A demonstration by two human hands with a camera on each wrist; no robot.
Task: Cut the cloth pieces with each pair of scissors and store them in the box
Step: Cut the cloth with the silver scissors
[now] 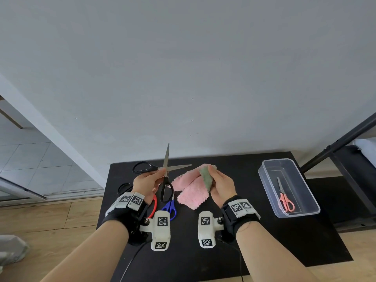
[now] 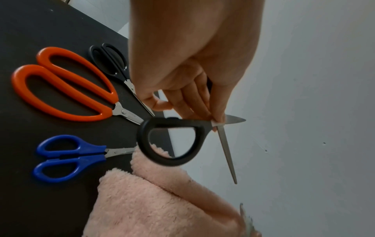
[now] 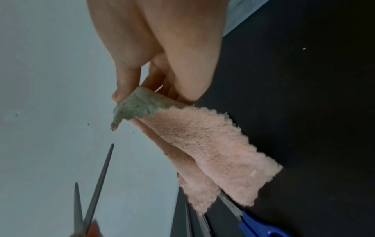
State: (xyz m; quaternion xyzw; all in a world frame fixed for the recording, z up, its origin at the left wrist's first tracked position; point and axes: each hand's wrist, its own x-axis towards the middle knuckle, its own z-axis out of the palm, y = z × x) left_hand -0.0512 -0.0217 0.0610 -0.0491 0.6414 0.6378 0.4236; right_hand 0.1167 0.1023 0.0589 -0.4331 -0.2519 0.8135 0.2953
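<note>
From above, the left hand [image 1: 147,181] grips the black scissors [image 1: 166,176], blades spread, one toward three o'clock, where the right hand [image 1: 220,185] pinches the pink cloth [image 1: 190,191]. Left wrist: fingers [image 2: 218,115] clamp the pivot (loops unthreaded). Right wrist: cloth hanging, blade tips well apart.

We see soft, even daylight with only faint shadows on the dark worktop [image 1: 264,251]. The head view bows straight lines at its edges. Both wrist views smear with motion blur, and the pink cloth [image 2: 142,200] looks fuzzy up close.
</note>
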